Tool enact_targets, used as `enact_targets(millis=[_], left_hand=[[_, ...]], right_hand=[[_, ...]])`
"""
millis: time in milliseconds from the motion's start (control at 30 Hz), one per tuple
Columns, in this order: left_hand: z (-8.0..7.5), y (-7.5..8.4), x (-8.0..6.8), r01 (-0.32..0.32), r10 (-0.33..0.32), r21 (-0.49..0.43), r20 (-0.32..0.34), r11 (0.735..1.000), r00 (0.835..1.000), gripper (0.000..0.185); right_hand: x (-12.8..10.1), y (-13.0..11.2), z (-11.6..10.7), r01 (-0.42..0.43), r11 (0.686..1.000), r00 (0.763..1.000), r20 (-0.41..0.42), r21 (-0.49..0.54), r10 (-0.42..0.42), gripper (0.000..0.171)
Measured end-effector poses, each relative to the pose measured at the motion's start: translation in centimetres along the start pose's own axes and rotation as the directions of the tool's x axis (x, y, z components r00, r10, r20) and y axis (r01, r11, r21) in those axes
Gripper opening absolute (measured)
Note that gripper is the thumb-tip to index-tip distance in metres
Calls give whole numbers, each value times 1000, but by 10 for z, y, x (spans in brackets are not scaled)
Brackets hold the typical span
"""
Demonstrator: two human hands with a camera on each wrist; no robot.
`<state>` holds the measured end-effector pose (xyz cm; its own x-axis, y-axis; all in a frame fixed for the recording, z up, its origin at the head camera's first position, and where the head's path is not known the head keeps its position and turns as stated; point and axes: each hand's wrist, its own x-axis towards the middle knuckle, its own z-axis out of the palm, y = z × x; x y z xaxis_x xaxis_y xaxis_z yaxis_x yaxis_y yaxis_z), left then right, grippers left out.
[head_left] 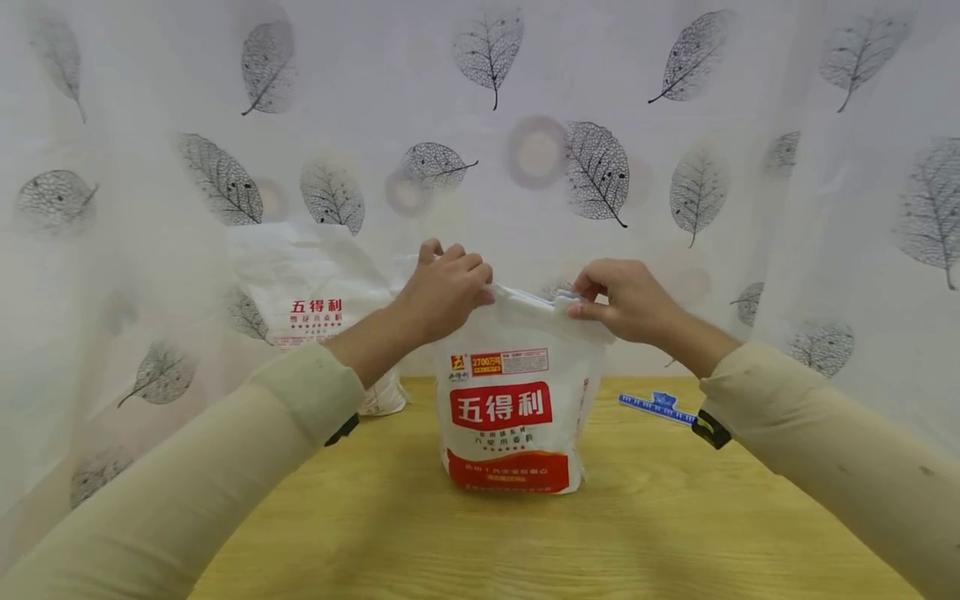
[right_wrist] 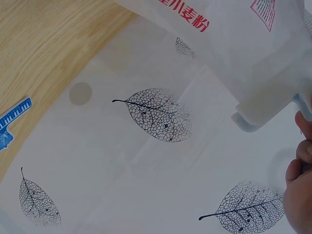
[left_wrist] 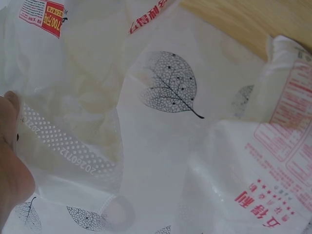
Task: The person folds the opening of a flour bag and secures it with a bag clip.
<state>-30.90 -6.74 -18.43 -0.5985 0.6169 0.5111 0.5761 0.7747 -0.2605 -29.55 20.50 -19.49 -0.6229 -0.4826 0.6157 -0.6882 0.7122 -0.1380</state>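
A white flour bag (head_left: 498,367) with red print stands upright on the wooden table, its top edge folded over. My left hand (head_left: 446,292) grips the left part of that top edge. At the right end, my right hand (head_left: 618,300) pinches a pale blue bag clip (right_wrist: 246,123) that lies along the fold. The clip's raised handle is by the fingertips in the right wrist view; most of its length is hidden by the bag and hand. In the left wrist view, only part of the left hand (left_wrist: 12,165) shows beside the bag's dotted, date-stamped seam.
A second white flour bag (head_left: 315,275) stands behind and to the left, its top upright. A dark blue bag clip (head_left: 658,406) lies on the table (head_left: 517,542) at the right, near my right sleeve. A leaf-patterned curtain (head_left: 525,50) hangs behind the table.
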Motion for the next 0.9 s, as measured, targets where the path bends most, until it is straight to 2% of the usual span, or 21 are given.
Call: enact_targets(millis=[233,433,600,733,900], left_hand=[[-1,-4,-1,-29,29,-6,-17,1000,999,27],[-6,-6,1,-19,21,-58,32,998,999,35],[-8,-8,1,-20,24,-59,57,998,998,40],[-6,-14,-6,-1,2,-42,17,999,1000,49],[-2,-27,-22,35,-41,-67,-89,997,995,58]], right_hand=[[14,-7,3,16,1000,1000,11,5,-16,18],[15,-8,3,8,1000,998,55,23,-9,19],[14,-5,3,24,1000,997,76,17,-26,22],[11,-3,4,24,1000,997,76,8,-25,26],[4,3,7,4,1000,996,85,14,-5,31]])
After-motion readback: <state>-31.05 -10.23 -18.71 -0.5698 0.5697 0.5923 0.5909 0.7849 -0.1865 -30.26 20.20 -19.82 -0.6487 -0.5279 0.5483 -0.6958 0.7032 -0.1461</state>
